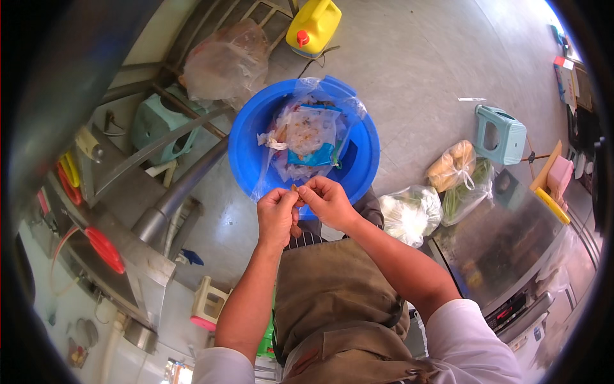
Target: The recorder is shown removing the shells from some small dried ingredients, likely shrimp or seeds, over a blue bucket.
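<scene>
My left hand (277,213) and my right hand (332,202) meet above the near rim of a blue plastic tub (242,139). Between their fingertips they pinch a small brown piece (294,187), too small and covered to name. Another brownish bit (296,231) shows below my left fingers, mostly hidden by the hand. Inside the tub lie a crumpled clear plastic bag (312,127) with brown specks, a blue piece of packaging (314,156) and a white crumpled scrap (273,141). Clear plastic film hangs over the tub's rim.
A yellow jug (314,26) with a red cap stands beyond the tub. To the right are tied bags of vegetables (412,213), a bag of potato-like produce (451,165) and a teal stool (501,134). Metal table legs (180,192) and red-handled tools (104,249) are at left.
</scene>
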Motion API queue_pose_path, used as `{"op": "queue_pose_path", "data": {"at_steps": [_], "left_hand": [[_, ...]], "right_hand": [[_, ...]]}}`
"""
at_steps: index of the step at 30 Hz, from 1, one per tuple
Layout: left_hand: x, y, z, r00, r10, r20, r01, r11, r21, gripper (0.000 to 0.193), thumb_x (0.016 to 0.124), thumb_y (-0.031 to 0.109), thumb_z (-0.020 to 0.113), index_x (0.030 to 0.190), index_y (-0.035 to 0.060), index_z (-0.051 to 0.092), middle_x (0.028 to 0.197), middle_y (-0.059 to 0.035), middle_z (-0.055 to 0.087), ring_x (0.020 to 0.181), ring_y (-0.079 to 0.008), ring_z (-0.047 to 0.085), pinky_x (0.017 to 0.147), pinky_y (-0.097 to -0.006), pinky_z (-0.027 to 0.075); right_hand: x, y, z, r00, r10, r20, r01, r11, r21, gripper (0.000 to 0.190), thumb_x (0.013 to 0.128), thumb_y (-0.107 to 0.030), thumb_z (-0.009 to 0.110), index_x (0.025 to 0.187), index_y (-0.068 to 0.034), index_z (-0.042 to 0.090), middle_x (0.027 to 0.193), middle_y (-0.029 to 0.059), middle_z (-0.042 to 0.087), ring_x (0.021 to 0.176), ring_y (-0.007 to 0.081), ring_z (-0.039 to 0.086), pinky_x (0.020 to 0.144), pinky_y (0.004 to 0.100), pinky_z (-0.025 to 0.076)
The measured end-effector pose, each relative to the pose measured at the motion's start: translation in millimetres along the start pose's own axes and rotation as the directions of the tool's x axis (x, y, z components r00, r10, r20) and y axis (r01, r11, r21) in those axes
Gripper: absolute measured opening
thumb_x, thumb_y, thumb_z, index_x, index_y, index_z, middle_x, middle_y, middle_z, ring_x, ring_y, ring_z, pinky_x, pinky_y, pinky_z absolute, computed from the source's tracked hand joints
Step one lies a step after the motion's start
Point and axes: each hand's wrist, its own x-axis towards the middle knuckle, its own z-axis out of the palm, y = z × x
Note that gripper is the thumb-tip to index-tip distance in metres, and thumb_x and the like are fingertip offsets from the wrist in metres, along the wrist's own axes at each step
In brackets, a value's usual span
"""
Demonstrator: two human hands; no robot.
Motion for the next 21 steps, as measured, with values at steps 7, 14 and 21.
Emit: {"op": "queue_pose_path", "data": {"at_steps": [7, 14, 21], "left_hand": [[0, 4, 0, 1.000, 0.015, -0.027, -0.015, 1.000, 0.004, 0.015, 0.085, 0.013, 0.065, 0.081, -0.0007, 0.061, 0.078, -0.0102, 0.064, 0.049, -0.0084, 0.049, 0.041, -0.0218, 0.036], [0, 10, -3, 0.987, -0.150, 0.064, 0.153, 0.987, -0.048, 0.014, 0.082, 0.008, 0.065, 0.089, -0.0034, 0.061, 0.079, -0.0109, 0.065, 0.052, -0.0090, 0.051, 0.043, -0.0221, 0.037], [1, 5, 0, 0.977, -0.188, 0.101, 0.192, 0.981, -0.036, 0.009, 0.083, 0.008, 0.062, 0.084, -0.0006, 0.059, 0.075, -0.0087, 0.061, 0.052, -0.0094, 0.050, 0.043, -0.0226, 0.038]], "right_hand": [[3, 7, -2, 0.996, 0.004, -0.086, -0.009, 0.999, -0.049, 0.020, 0.089, -0.015, 0.063, 0.089, 0.005, 0.066, 0.082, 0.0068, 0.068, 0.078, 0.0101, 0.061, 0.071, 0.0255, 0.048], [0, 8, 1, 0.991, -0.068, -0.114, 0.064, 0.997, -0.036, 0.020, 0.089, -0.014, 0.063, 0.088, 0.005, 0.066, 0.081, 0.0076, 0.069, 0.076, 0.0116, 0.063, 0.068, 0.0261, 0.050], [-8, 9, 13, 0.943, -0.249, -0.221, 0.178, 0.937, -0.299, 0.022, 0.089, -0.017, 0.063, 0.082, 0.004, 0.064, 0.076, 0.0075, 0.067, 0.071, 0.0124, 0.063, 0.063, 0.0264, 0.049]]}}
